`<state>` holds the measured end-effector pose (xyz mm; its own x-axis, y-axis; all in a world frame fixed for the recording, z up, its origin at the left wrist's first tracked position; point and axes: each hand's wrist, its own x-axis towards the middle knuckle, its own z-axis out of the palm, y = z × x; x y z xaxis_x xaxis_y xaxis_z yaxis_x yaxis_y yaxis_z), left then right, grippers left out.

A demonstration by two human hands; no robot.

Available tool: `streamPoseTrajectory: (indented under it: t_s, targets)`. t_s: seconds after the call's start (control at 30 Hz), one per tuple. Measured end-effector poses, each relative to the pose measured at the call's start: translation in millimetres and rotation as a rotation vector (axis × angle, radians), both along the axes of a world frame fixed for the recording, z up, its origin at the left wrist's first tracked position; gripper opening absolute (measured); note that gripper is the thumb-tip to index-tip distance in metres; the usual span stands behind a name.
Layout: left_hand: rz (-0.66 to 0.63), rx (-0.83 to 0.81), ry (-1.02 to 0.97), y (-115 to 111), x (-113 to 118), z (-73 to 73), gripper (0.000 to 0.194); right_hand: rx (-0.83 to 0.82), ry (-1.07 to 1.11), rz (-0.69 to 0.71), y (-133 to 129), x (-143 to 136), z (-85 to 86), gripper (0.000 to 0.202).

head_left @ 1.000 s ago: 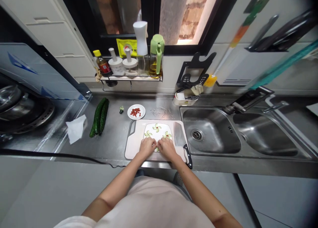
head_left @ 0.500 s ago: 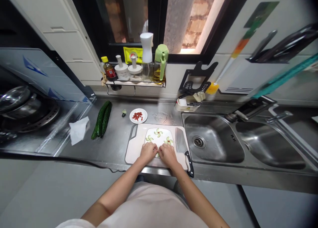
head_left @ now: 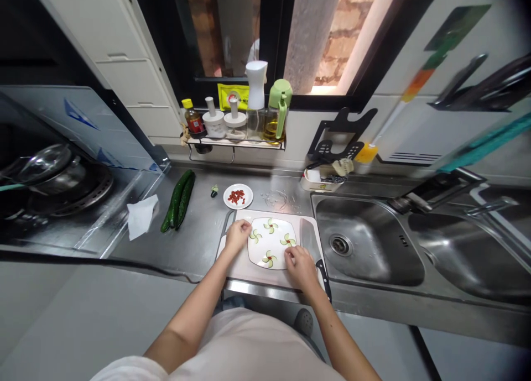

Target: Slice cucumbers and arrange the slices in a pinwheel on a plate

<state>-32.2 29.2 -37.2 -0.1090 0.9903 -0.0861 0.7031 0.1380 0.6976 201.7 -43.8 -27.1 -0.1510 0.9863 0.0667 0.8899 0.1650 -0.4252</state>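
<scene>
The left hand and right hand curl loosely at opposite edges of the square plate, any grasp unclear, the cutting board beneath likely steadying it.

Moderate, rather cool light, with strong distortion of a wide lens.
The strongest brightness is at the lower right of the window, where it becomes almost white. The steel counter carries pale streaks of glare, and the sink shows soft reflections. The stove at the left stays dim. The plate is fairly clear, while the dark handles at the right are smeared; the upper right corner turns black.
</scene>
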Motion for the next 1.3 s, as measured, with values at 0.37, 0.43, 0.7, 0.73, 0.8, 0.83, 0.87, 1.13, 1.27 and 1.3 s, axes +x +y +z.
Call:
streamPoseTrajectory:
  t_s: [0.37, 0.43, 0.7, 0.73, 0.8, 0.83, 0.87, 1.13, 1.27, 1.3]
  targets:
    - [0.351, -0.096, 0.239, 59, -29, 6.1, 0.020, 0.017, 0.065, 0.015, -5, -2, 3.7, 0.023]
    - [0.357, -0.103, 0.291, 67, -30, 4.3, 0.022, 0.019, 0.064, 0.009, -7, 0, 3.0, 0.023]
    - [0.307, -0.181, 0.368, 97, -31, -1.5, 0.025, 0.083, 0.054, 0.004, -15, 10, 0.6, 0.026]
    - [0.309, -0.199, 0.374, 100, -31, -2.1, 0.025, 0.094, 0.055, 0.006, -16, 10, 0.3, 0.027]
    - [0.313, -0.237, 0.381, 105, -30, -3.4, 0.024, 0.112, 0.057, 0.007, -17, 12, -0.5, 0.028]
    - [0.317, -0.252, 0.383, 107, -30, -4.0, 0.024, 0.117, 0.057, 0.005, -18, 12, -1.0, 0.028]
    - [0.321, -0.262, 0.386, 109, -30, -4.7, 0.024, 0.120, 0.057, 0.003, -19, 13, -1.4, 0.028]
    - [0.317, -0.222, 0.425, 114, -27, -8.0, 0.023, 0.139, 0.059, -0.015, -22, 15, -1.1, 0.024]
    - [0.310, -0.178, 0.396, 107, -26, -7.3, 0.022, 0.117, 0.059, -0.013, -22, 16, -2.4, 0.025]
    - [0.309, -0.163, 0.384, 104, -26, -6.7, 0.021, 0.111, 0.059, -0.013, -22, 16, -2.9, 0.025]
